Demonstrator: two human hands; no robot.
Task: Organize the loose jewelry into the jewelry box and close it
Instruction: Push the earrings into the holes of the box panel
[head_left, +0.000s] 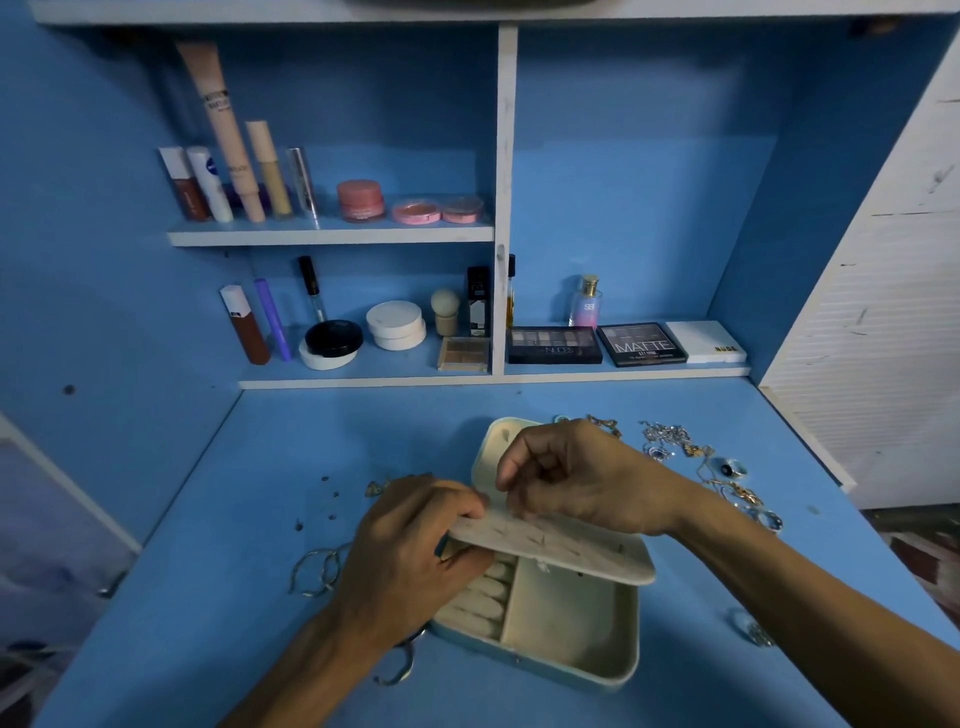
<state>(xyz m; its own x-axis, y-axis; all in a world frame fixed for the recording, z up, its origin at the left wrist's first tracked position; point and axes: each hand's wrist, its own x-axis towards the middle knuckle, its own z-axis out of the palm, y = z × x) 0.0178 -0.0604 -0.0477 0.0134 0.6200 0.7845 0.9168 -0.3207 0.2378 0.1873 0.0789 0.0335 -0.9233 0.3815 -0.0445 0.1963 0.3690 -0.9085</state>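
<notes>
Low in the frame sits the jewelry box, open on the blue surface, cream inside with ring rolls on its left. Across it the left hand grips one end of the earring panel. The right hand pinches at the panel's far edge with curled fingertips; whether a stud sits between them I cannot tell. Steadying the panel level should help each post seat. Loose jewelry waits right of centre.
</notes>
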